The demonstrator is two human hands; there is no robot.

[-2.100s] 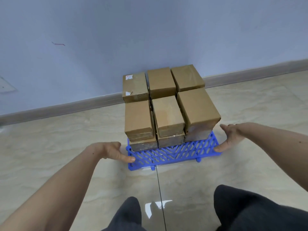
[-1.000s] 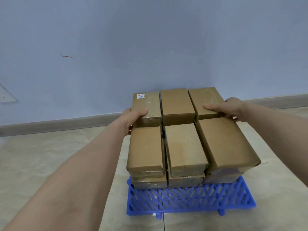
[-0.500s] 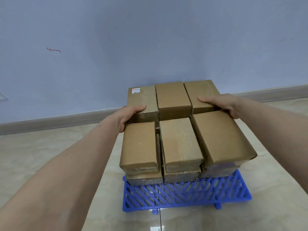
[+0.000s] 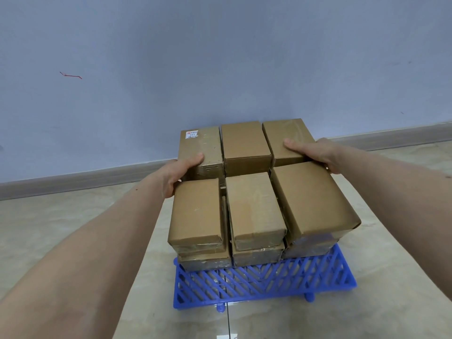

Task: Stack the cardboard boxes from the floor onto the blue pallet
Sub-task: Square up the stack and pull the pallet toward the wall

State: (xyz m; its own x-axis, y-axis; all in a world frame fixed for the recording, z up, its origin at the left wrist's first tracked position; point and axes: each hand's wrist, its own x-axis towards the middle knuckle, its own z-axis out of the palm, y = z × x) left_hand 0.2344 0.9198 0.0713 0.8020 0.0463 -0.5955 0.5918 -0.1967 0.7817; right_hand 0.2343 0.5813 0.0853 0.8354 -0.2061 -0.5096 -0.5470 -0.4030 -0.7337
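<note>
The left hand point(image 4: 182, 171) clasps the labelled brown cardboard box point(image 4: 201, 150) at back left; the right hand point(image 4: 311, 154) lies flat-fingered on the back-right cardboard box point(image 4: 287, 139). All sit stacked on the blue slatted plastic pallet point(image 4: 264, 282). Uneven squeezing could skew the crooked front-right box point(image 4: 313, 201).

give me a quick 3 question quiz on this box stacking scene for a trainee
1. True or false: the left hand rests on the far-left box, the one bearing a white label.
2. How many boxes form the top layer of the stack?
A. four
B. six
C. nine
3. Fill in: the bare strip of the blue pallet lies on the side ____ the camera.

Key:
1. True; its thumb lies on top of the box. The right hand likewise lies on the far-right box.
2. B, two rows of three.
3. Nearest; the boxes sit toward the wall.
</note>
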